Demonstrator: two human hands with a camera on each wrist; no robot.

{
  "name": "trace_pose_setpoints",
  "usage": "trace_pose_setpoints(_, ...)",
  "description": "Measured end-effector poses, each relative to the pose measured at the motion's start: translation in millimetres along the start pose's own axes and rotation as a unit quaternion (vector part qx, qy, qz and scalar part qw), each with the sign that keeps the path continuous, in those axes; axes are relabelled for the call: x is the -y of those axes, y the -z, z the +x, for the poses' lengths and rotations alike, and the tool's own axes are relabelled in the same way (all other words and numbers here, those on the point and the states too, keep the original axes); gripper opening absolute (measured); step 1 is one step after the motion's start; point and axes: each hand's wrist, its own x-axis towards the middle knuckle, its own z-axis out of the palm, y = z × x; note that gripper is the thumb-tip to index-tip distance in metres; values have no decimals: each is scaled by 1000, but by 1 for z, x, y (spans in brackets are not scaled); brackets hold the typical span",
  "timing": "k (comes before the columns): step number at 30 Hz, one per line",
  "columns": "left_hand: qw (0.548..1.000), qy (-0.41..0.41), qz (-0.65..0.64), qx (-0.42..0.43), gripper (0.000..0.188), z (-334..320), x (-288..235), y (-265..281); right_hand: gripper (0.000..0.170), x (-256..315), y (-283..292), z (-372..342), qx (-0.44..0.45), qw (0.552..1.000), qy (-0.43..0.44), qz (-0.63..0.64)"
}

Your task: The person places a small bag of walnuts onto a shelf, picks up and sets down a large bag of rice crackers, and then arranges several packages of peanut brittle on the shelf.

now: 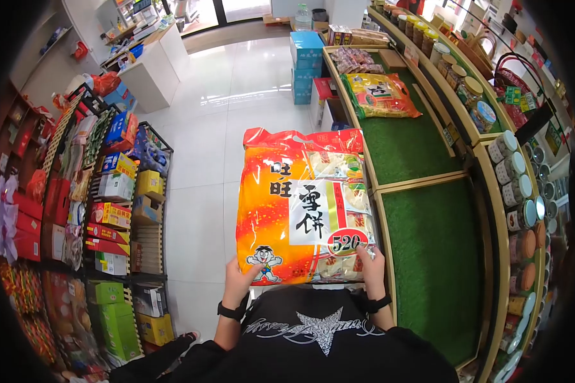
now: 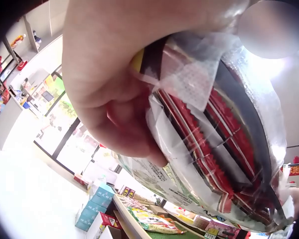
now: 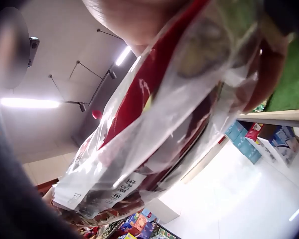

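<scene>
Both hands hold up a large orange and red bag of rice crackers (image 1: 275,220), its printed front facing up toward the head camera. The left hand (image 1: 238,281) grips the lower left corner, thumb on the front and fingers behind. At the lower right corner the right hand (image 1: 371,271) pinches the bag the same way. From the left wrist view, the curled fingers (image 2: 124,124) wrap the bag's clear end, where red-edged inner packets (image 2: 199,149) show through. In the right wrist view, clear film with a printed label (image 3: 127,186) runs along the bag's edge.
A green-lined wooden display shelf (image 1: 434,255) runs along the right, bearing a yellow and orange snack bag (image 1: 380,96). Jars (image 1: 517,191) line its upper tier. Blue boxes (image 1: 306,67) are stacked at its far end. Stocked racks (image 1: 112,220) stand left across the white floor (image 1: 201,172).
</scene>
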Motion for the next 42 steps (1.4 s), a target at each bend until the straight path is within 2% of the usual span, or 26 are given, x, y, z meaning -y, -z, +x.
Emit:
trace_pose_setpoints(11, 998, 51, -1, -43, 25, 76, 1, -2, 30, 8, -33, 84, 36, 998, -36, -28)
trace_pose_setpoints(17, 998, 22, -12, -51, 25, 155, -30, -52, 30, 35, -34, 178, 46, 999, -9, 6)
trace_pose_setpoints(18, 999, 19, 6, -48, 26, 170, -36, -61, 31, 45, -28, 194, 43, 998, -9, -53)
trace_pose_setpoints(21, 999, 2, -8, -33, 27, 216, -42, -93, 33, 69, -15, 239, 29, 999, 3, -45)
trace_pose_setpoints(24, 1000, 2, -7, 0, 28, 254, -50, -125, 34, 72, 6, 273, -3, 998, 24, -51)
trace_pose_setpoints(27, 999, 29, 11, 28, 29, 279, -55, -153, 30, 86, 24, 292, -8, 1000, 1, -6)
trace_pose_setpoints(31, 997, 26, 35, 67, 28, 315, -51, -181, 29, 87, 44, 300, -54, 998, -33, -31)
trace_pose_setpoints(33, 993, 32, 55, 101, 28, 334, -48, -190, 29, 71, 53, 304, -83, 996, -43, -9)
trace_pose_setpoints(39, 963, 82, 83, 241, 28, 398, -58, -236, 29, 48, 63, 296, -204, 975, -60, 61)
trace_pose_setpoints(42, 933, 87, 114, 330, 28, 443, -63, -269, 32, 45, 60, 300, -296, 948, -62, 94)
